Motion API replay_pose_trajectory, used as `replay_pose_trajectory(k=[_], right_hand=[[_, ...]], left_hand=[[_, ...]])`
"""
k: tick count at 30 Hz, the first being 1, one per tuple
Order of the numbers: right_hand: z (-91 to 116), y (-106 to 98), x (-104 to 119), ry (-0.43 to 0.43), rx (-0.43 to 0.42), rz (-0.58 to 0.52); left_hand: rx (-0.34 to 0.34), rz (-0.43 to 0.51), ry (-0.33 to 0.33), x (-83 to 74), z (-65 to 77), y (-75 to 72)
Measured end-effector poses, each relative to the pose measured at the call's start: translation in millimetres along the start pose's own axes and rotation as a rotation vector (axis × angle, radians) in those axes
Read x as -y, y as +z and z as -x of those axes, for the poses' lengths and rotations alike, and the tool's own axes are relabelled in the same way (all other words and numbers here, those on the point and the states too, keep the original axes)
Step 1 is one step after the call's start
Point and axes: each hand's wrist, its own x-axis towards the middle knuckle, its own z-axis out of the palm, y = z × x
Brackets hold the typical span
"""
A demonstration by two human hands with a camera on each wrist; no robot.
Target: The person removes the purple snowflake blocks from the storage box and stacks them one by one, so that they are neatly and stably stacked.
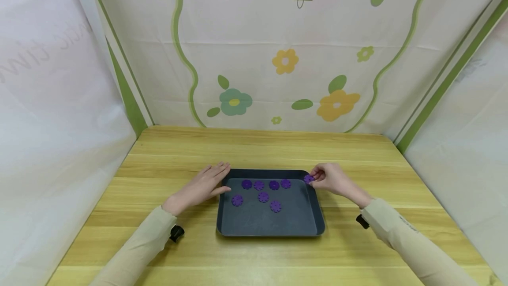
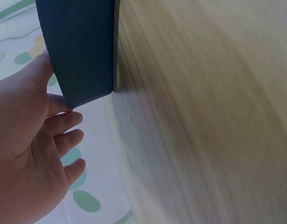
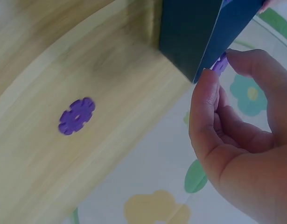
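Note:
A dark grey rectangular tray [image 1: 270, 222] holds several purple notched flower-shaped discs [image 1: 263, 197], some in a row near its back wall and others in front. My right hand [image 1: 331, 179] pinches another purple notched disc [image 1: 308, 179] between thumb and index finger at the tray's back right corner. In the right wrist view, the pinched disc [image 3: 220, 64] shows beside the tray wall [image 3: 187, 37]. My left hand [image 1: 202, 187] touches the tray's back left corner, fingers extended and thumb over the rim. From the left wrist, that hand [image 2: 36, 126] shows loosely bent fingers beside the tray's corner.
One more purple disc [image 3: 77, 115] lies on the wooden table outside the tray, seen in the right wrist view. White cloth walls [image 1: 254, 56] with printed flowers stand behind and at both sides of the table [image 1: 178, 144].

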Motion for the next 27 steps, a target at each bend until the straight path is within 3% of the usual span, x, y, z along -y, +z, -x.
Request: replay_pose_trajectory(k=[11,27], right_hand=[[6,-5,-16,0.001,-0.038,0.026],[13,-12,-37,0.095,-0.045,0.022]], left_hand=[[-0.009,-0.003,0.004,-0.9,0.6,-0.4],[-0.005,0.006,0.002,-0.4,0.1,0.7]])
